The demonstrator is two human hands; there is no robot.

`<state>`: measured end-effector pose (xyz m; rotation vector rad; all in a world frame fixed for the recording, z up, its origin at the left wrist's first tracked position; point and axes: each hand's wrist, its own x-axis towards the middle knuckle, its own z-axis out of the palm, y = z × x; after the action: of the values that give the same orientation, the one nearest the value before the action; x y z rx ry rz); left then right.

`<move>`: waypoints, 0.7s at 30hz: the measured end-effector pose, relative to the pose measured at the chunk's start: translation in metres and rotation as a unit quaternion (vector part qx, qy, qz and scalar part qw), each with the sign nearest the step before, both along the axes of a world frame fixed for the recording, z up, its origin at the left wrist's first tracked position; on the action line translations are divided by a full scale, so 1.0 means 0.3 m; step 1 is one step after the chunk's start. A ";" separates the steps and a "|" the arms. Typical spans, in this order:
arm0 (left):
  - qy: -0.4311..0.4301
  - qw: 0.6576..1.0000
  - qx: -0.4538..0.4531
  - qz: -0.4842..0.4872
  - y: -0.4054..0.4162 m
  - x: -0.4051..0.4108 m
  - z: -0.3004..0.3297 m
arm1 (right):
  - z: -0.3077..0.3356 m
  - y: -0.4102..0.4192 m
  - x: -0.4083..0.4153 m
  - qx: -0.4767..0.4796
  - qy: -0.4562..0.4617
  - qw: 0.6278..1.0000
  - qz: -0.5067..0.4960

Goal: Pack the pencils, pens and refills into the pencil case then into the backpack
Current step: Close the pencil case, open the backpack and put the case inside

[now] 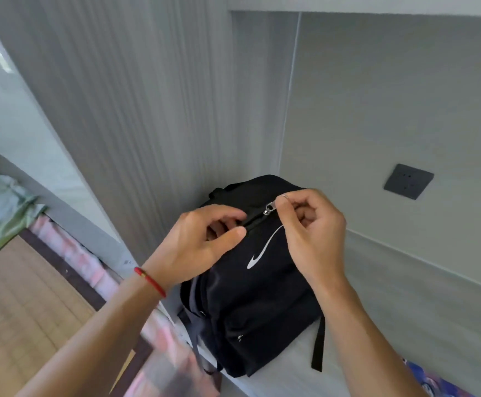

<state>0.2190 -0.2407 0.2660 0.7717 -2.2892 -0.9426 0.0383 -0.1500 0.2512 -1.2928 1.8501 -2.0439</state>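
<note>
A black backpack with a white swoosh logo stands upright on a pale desk surface in a corner. My right hand pinches the silver zipper pull at the bag's top. My left hand, with a red string on its wrist, grips the fabric beside the zipper line, thumb and fingers closed on it. The zipper looks mostly closed along the top. No pencil case, pens, pencils or refills are visible.
A grey wall socket sits on the wall to the right. A ribbed grey panel rises behind the bag. Pink bedding and a wooden floor lie to the left. A colourful printed item shows at the bottom right.
</note>
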 end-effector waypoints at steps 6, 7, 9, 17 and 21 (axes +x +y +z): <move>-0.048 0.993 -0.085 0.063 0.035 -0.185 0.065 | -0.018 0.012 -0.053 -0.010 -0.002 0.998 0.057; -0.070 0.990 -0.109 0.052 0.038 -0.191 0.072 | -0.020 0.012 -0.058 -0.007 0.003 0.998 0.065; -0.104 0.982 -0.155 0.024 0.041 -0.194 0.092 | -0.017 0.008 -0.066 -0.006 0.018 0.997 0.073; -0.175 0.960 -0.217 -0.030 -0.003 -0.197 0.138 | -0.012 -0.029 -0.122 -0.004 0.008 0.999 0.051; -0.169 0.960 -0.225 -0.009 -0.020 -0.173 0.133 | -0.037 -0.053 -0.223 0.017 -0.151 0.988 0.005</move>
<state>0.1671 -0.2467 0.3058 0.7504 -2.6666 -0.2784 -0.0286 -0.1659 0.2402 -0.9192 1.7280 -2.0578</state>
